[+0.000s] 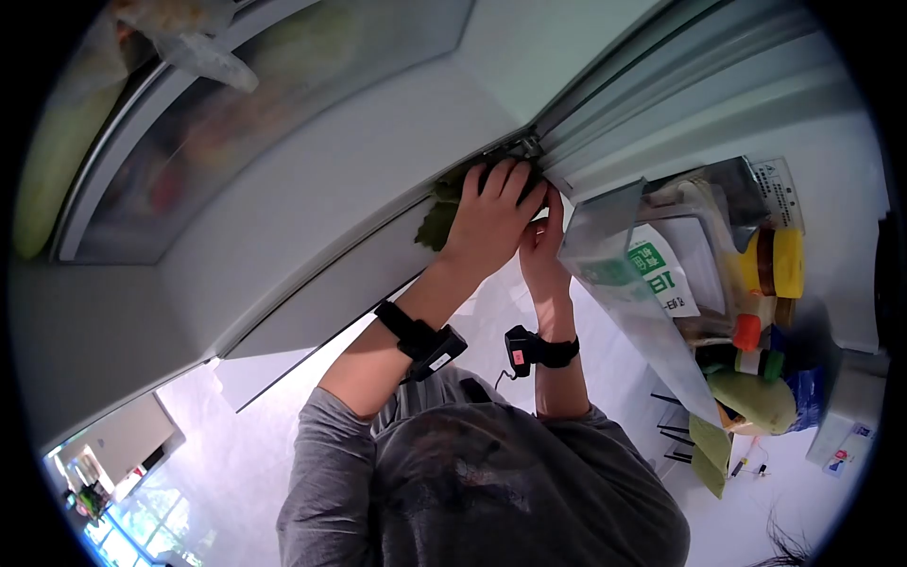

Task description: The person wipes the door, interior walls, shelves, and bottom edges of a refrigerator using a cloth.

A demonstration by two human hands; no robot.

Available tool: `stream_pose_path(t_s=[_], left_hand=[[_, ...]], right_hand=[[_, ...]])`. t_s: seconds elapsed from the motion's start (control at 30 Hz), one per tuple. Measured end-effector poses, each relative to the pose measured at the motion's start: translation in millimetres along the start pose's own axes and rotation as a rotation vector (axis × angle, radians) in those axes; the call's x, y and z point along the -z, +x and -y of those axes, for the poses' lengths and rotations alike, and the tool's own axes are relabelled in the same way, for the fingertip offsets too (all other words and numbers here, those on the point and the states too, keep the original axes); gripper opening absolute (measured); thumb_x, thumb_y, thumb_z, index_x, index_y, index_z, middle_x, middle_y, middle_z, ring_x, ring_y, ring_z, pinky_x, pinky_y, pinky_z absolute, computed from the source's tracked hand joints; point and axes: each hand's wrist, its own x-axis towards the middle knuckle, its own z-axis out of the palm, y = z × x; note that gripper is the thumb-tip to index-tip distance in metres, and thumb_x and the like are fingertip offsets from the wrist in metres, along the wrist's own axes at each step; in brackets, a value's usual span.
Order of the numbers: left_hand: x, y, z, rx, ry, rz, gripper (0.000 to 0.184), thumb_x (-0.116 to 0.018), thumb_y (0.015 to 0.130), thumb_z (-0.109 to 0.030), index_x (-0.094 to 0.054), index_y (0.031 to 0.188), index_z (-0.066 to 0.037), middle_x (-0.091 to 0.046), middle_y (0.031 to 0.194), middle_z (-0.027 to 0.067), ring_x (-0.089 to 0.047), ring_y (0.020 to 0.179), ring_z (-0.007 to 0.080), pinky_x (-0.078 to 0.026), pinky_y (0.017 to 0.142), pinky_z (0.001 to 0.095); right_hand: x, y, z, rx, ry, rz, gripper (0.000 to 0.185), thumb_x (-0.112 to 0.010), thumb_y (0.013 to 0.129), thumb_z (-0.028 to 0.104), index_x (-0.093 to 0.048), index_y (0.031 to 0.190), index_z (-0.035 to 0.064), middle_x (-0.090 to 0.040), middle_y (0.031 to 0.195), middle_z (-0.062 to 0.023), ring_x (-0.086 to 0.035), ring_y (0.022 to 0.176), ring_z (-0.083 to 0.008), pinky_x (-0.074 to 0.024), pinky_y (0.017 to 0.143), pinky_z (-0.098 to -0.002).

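Observation:
Near the hinge of an open refrigerator, my left hand [493, 210] presses its spread, bent fingers over a dark green, cloth-like piece [437, 223]. The piece has a wavy edge and sticks out to the left of the hand along the cabinet's edge. Close beside it, my right hand [544, 248] is raised with its fingers curled at the same corner. What those fingers hold is mostly hidden behind the left hand. The metal hinge [529, 145] shows just above both hands.
On the right, the door's clear bin [631, 312] holds packets, including a white bag with green print [661, 271], and a yellow-lidded container [787, 264]. A translucent drawer [274, 113] with food sits at upper left. Bright floor [227, 425] lies below.

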Motion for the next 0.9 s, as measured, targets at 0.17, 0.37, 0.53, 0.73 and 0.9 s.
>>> stream_pose_path(t_s=[0.17,0.37,0.53,0.73,0.9], left_hand=[[-9.7,9.1,-4.4,0.059,0.023,0.044,0.045,-0.069,0.070,-0.028,-0.060,0.111,-0.012,-0.050,0.122,0.0090,-0.043,0.117,0.0255,-0.035,0.093,0.0443],[-8.4,10.5,-2.3,0.092,0.074,0.126,0.041,-0.065,0.074,-0.030,-0.062,0.110,-0.013,-0.052,0.117,0.0070,-0.042,0.115,0.0228,-0.033,0.094,0.0433],[0.1,4.2,10.3,-0.033,-0.064,0.092,0.039,-0.064,0.076,-0.025,-0.061,0.112,-0.013,-0.051,0.118,0.0059,-0.043,0.115,0.0229,-0.034,0.095,0.0398],[2.7,-3.5,13.8,-0.138,0.040,0.117,0.039,-0.061,0.079,-0.020,-0.060,0.117,-0.013,-0.051,0.123,0.0025,-0.042,0.121,0.0236,-0.033,0.100,0.0418],[-0.5,-2.5,12.2,-0.106,-0.011,0.165,0.047,-0.063,0.078,-0.020,-0.056,0.124,-0.013,-0.048,0.130,0.0015,-0.041,0.124,0.0234,-0.033,0.101,0.0419]], right_hand=[[-1.9,-1.4,-6.1,0.074,0.061,-0.028,0.053,-0.046,0.094,0.005,-0.030,0.145,0.0071,-0.057,0.088,-0.0054,-0.052,0.068,-0.0119,-0.0459,0.063,-0.0250],[-6.1,-3.4,-6.5,-0.133,0.360,0.051,0.050,-0.039,0.095,0.005,-0.028,0.144,0.0096,-0.056,0.099,-0.0054,-0.055,0.079,-0.0110,-0.0476,0.062,-0.0234],[-6.1,2.5,12.0,-0.163,0.465,0.003,0.051,-0.038,0.092,0.003,-0.029,0.143,0.0053,-0.055,0.104,-0.0079,-0.056,0.086,-0.0131,-0.0493,0.065,-0.0238],[-19.5,3.6,-2.7,-0.129,0.496,-0.122,0.054,-0.036,0.089,0.002,-0.029,0.142,0.0014,-0.054,0.105,-0.0094,-0.056,0.089,-0.0154,-0.0508,0.067,-0.0234],[-17.3,2.0,-17.5,-0.189,0.488,-0.047,0.055,-0.037,0.090,0.006,-0.029,0.144,0.0028,-0.052,0.104,-0.0081,-0.055,0.085,-0.0133,-0.0512,0.062,-0.0220]])
